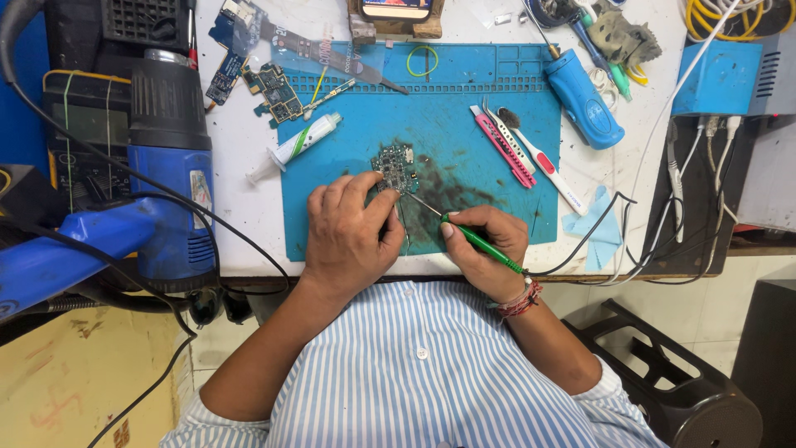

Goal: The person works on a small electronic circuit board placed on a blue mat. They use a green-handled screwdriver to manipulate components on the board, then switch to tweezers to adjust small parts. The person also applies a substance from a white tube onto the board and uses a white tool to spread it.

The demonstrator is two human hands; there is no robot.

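White workbench (249,249), covered at centre by a stained blue work mat (464,99). A small circuit board (395,168) is pinned on the mat by the pressed-together fingertips of the left hand (352,236); at its 4 o'clock, a green-handled soldering iron (481,243) is pinched in the right hand (489,249), tip touching the board. Also catalogued: white tube (298,145) at the board's 10 o'clock, blue heat gun (170,166) at 9 o'clock.

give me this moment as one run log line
left hand: steadies circuit board | right hand: holds green soldering iron, tip by board | surface: blue mat
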